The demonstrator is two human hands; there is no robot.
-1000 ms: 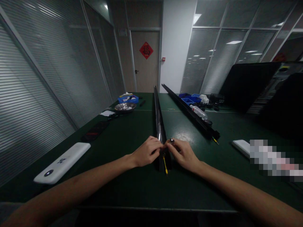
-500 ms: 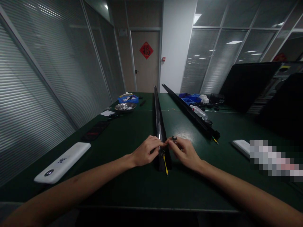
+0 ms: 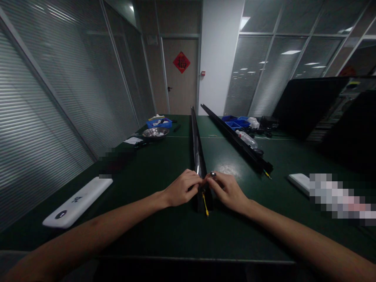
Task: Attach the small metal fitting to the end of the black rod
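A long black rail (image 3: 196,149) runs straight away from me down the middle of the dark green table (image 3: 164,227). My left hand (image 3: 183,190) pinches the rail's near end from the left. My right hand (image 3: 227,191) rests on the right side of that end, fingertips closed on a small shiny metal part (image 3: 212,174). The two hands' fingertips almost touch over the rail. A yellow wire (image 3: 205,203) hangs out of the rail's near end, between my wrists.
A second black rail (image 3: 237,141) lies diagonally to the right, with a clear bottle (image 3: 246,140) beside it. A white device (image 3: 76,201) sits at left. A metal bowl (image 3: 155,133) and blue bins (image 3: 235,122) stand far back. A white object (image 3: 299,183) lies at right.
My right hand dipped slightly back toward the rail end with the metal part. The left hand has hardly moved.
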